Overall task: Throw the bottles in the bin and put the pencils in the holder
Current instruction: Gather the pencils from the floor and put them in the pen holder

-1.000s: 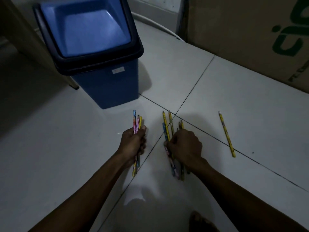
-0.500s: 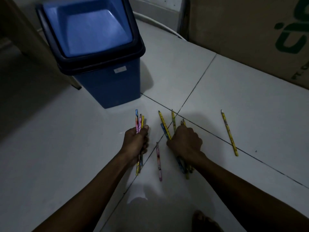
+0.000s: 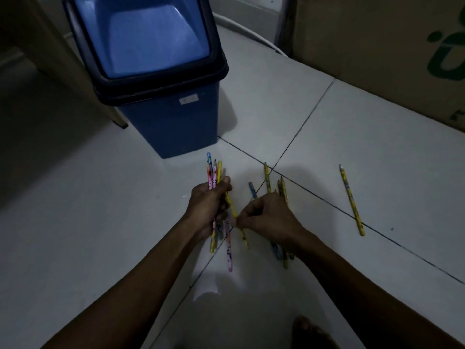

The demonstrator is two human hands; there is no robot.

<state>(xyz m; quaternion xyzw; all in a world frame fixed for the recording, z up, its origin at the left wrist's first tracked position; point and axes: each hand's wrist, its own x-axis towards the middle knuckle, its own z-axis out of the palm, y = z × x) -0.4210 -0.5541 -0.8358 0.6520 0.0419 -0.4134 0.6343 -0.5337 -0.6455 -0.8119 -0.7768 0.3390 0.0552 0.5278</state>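
Several pencils bunched in my left hand (image 3: 210, 206), fist closed around them.
Right hand (image 3: 270, 217) pinches one yellow pencil (image 3: 237, 220); bin (image 3: 156, 79) at 11 o'clock, stray pencil (image 3: 351, 200) at 3.

Cardboard box (image 3: 377, 51), tiled floor (image 3: 352, 127)

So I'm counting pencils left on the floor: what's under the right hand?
Several pencils lie under the right hand, ends poking out on both sides. Their middles are covered, so the count is unclear.
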